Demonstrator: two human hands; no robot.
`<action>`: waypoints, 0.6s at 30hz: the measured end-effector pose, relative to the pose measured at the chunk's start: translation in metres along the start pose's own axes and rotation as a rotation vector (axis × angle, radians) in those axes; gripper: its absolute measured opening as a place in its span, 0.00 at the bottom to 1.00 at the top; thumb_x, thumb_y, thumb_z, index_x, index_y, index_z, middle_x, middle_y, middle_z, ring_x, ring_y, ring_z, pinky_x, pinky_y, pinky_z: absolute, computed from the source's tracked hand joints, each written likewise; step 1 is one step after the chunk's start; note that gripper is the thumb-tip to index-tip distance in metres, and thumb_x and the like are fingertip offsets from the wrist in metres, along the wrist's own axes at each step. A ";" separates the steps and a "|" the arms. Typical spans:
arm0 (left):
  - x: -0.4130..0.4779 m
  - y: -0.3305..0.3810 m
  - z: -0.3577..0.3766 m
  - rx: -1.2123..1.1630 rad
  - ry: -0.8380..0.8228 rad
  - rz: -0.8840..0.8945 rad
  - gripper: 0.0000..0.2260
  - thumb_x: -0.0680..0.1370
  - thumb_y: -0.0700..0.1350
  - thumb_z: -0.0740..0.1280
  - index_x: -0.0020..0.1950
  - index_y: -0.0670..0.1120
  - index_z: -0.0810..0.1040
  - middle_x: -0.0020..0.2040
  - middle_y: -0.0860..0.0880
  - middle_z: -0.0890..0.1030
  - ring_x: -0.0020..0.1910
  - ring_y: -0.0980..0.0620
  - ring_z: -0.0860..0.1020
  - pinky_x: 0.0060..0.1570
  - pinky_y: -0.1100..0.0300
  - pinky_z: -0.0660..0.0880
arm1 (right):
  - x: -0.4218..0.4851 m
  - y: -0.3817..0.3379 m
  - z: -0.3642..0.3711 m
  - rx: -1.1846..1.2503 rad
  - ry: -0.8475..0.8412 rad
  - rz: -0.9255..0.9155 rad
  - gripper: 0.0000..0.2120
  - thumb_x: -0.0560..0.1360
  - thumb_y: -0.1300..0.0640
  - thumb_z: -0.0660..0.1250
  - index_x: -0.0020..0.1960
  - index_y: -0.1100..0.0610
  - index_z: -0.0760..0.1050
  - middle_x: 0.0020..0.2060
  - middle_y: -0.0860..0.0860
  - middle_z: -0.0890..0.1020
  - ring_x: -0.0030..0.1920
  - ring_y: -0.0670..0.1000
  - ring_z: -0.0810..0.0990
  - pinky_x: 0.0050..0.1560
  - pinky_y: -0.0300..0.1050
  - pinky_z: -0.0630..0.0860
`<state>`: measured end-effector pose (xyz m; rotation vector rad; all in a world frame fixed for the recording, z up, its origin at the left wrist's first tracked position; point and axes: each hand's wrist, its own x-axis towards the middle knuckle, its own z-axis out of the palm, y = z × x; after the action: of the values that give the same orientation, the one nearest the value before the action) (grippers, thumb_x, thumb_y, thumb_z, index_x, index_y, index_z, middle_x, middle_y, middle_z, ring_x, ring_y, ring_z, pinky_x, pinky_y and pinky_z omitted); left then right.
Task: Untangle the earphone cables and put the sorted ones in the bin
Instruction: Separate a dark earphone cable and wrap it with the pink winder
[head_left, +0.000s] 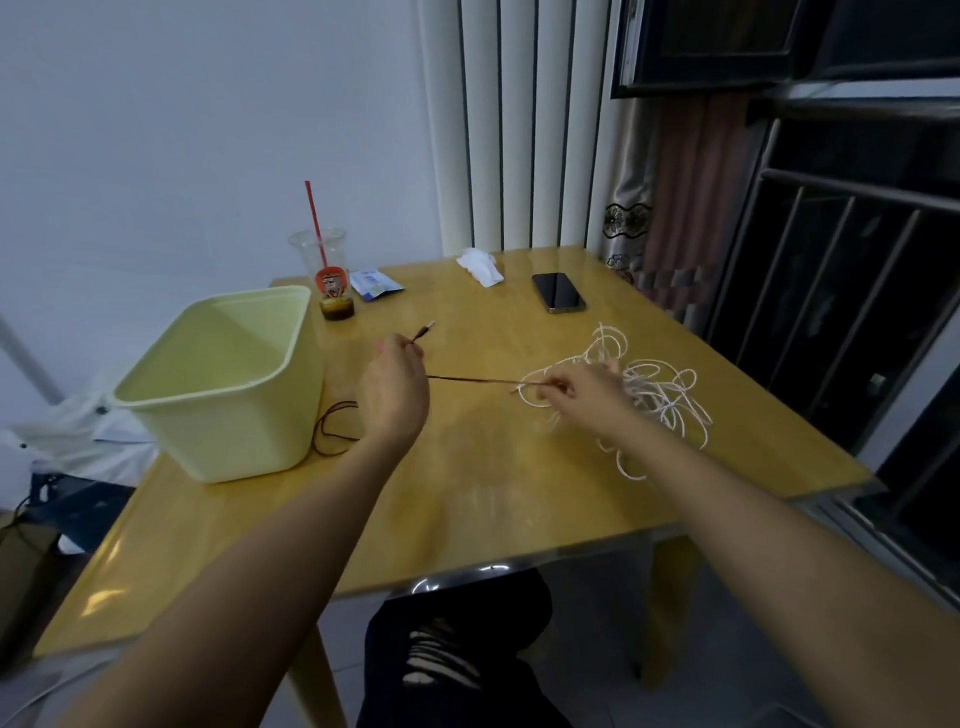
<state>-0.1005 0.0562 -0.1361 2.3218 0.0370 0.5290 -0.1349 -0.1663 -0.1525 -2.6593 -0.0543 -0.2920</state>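
The left grip (395, 382) is pinching the dark cable (467, 380) just behind its plug (425, 330), fingers curled round it, the plug poking out toward the far side. The right grip (582, 389) is nipping the same cable right where it is running into the white tangle (660, 395), fingertips closed on the strand. Between the two, the cable is stretching straight and taut just above the tabletop (493, 509). The rest of it is lying in a loose loop beside the bin (218, 415), under the left wrist. The white tangle is sitting on the right, well apart from the bin on the left.

This looks like the freeing step, the dark one coming out of the whites. Done well, I'd say, the right is pinning the pile down while the left is drawing slowly and low toward the bin. If it is catching, slacking off and feeding the loop through is better than tugging, since a hard pull is likely tightening any knot.
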 end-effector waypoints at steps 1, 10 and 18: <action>0.003 -0.008 -0.004 0.092 0.014 -0.017 0.11 0.84 0.47 0.53 0.57 0.45 0.73 0.45 0.47 0.78 0.43 0.47 0.77 0.40 0.50 0.75 | 0.000 0.005 -0.001 -0.005 0.068 0.027 0.09 0.81 0.48 0.62 0.52 0.46 0.82 0.32 0.39 0.75 0.48 0.46 0.74 0.63 0.47 0.55; -0.014 0.000 0.008 0.428 -0.121 0.374 0.24 0.78 0.41 0.61 0.74 0.44 0.63 0.74 0.42 0.62 0.72 0.42 0.61 0.72 0.48 0.61 | 0.005 -0.006 0.007 0.026 -0.077 -0.070 0.15 0.82 0.48 0.59 0.42 0.48 0.81 0.38 0.50 0.83 0.49 0.51 0.78 0.68 0.53 0.59; -0.044 0.034 0.042 0.073 -0.709 0.302 0.11 0.81 0.40 0.58 0.63 0.40 0.68 0.55 0.40 0.78 0.53 0.41 0.77 0.48 0.51 0.72 | -0.005 -0.011 0.008 0.126 -0.126 -0.105 0.11 0.83 0.52 0.58 0.47 0.52 0.78 0.41 0.48 0.79 0.45 0.49 0.74 0.61 0.51 0.62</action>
<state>-0.1286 -0.0041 -0.1560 2.4724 -0.6443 -0.1818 -0.1391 -0.1524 -0.1556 -2.5509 -0.2444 -0.1489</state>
